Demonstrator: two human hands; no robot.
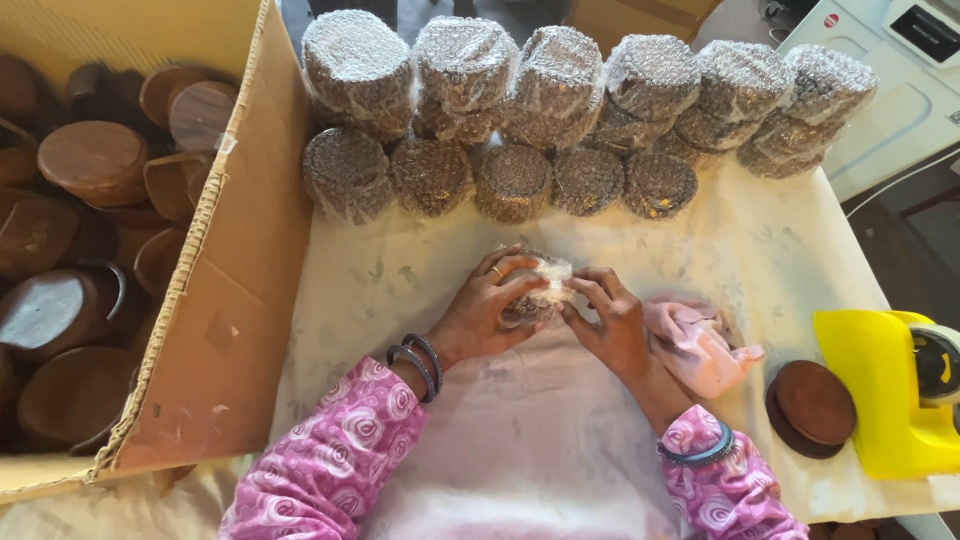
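Take the white-covered table (780, 250) as your landmark: it fills the middle of your view, and everything else sits on it or against its edges. Against its left edge stands the biggest thing, an open brown cardboard box (240, 300), full of dark round wooden pieces (92, 160) lying at all angles. Along the table's far edge you have a stack of round bundles in bubble wrap (560, 110), silvery over brown, a taller back row with a lower row of five in front of it. Off the table's far right corner is a white appliance (900, 90) with a small red round label and a dark panel. On the table's right edge sits a yellow tape dispenser (880, 390), and just to its left a dark brown round wooden lid (812, 405) lies flat. A crumpled pink cloth (695, 345) lies between that lid and your right hand, touching your wrist. At the table's centre, in front of the lower row, both your hands close around a small bubble-wrapped round piece (540, 290), brown showing through the wrap with a whitish patch on top. Your left hand (485, 315) cups it with curled fingers; your right hand (610, 325) pinches its right side with bent fingertips
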